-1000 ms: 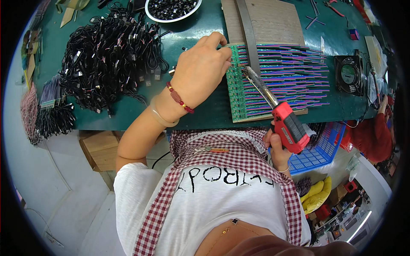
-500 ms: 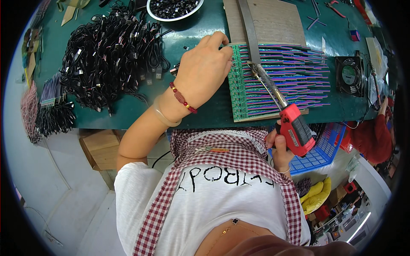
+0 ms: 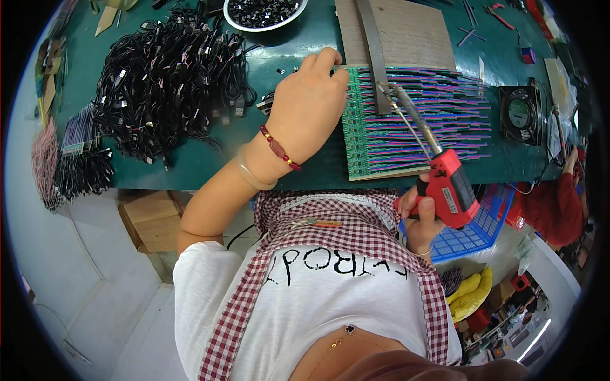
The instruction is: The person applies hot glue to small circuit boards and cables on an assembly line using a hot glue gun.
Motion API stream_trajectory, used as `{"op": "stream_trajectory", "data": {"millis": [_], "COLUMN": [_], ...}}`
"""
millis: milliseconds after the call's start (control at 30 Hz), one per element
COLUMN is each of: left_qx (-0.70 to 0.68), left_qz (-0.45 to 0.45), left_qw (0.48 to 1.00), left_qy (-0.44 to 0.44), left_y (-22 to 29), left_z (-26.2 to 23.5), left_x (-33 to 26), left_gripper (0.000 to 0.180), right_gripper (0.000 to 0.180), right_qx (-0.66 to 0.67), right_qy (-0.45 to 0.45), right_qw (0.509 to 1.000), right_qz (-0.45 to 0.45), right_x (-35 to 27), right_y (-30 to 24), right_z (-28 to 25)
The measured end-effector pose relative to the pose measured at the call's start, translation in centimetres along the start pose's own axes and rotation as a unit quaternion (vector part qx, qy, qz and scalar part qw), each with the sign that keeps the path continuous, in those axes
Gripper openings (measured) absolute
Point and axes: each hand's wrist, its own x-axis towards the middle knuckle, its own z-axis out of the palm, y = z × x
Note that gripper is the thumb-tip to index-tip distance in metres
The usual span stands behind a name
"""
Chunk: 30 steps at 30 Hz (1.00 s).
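Note:
My right hand [image 3: 422, 223] is wrapped round a red and black soldering gun [image 3: 450, 189], its metal barrel slanting up and left. The gun's tip is over the panel of small green circuit boards [image 3: 357, 149], near a flat metal bar [image 3: 373, 57]. From the panel, rows of blue, pink and black wires [image 3: 438, 117] run to the right. At the panel's upper left edge is my left hand [image 3: 309, 105], thumb and fingers pinched together. Whatever lies between those fingertips is hidden. Under its wrist side a black cable end [image 3: 265, 103] shows in part.
A large heap of black cables with metal plugs [image 3: 168, 89] lies on the left of the green table. Behind stands a white bowl of small black parts [image 3: 262, 26]. To the right are a black fan [image 3: 520, 114], red pliers [image 3: 499, 16] and a person's red sleeve [image 3: 553, 209].
The soldering gun has shifted to the right, its tip drawing away from the small boards. My left hand has moved slightly right, still pinched.

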Motion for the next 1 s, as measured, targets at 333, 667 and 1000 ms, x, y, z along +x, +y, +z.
{"op": "stream_trajectory", "data": {"millis": [333,667,1000], "left_qx": [0.282,0.231,0.081], "left_qz": [-0.086,-0.218,-0.231], "left_qw": [0.949,0.947,0.967], "left_qy": [0.114,0.045,0.077], "left_y": [-5.4,-10.4,-11.8], "left_z": [-7.4,-9.4,-8.7], "left_x": [-1.7,-3.7,-3.5], "left_gripper": [0.017,0.021,0.016], "right_gripper": [0.044,0.034,0.023], "right_qx": [0.072,0.013,-0.096], "right_qy": [0.132,0.32,0.465], "right_qw": [0.986,0.897,0.859], "right_qz": [-0.069,-0.305,-0.189], "right_x": [1.8,4.8,9.0], "right_y": [-2.4,-8.0,-6.0], "right_z": [-3.3,-13.6,-20.9]}}
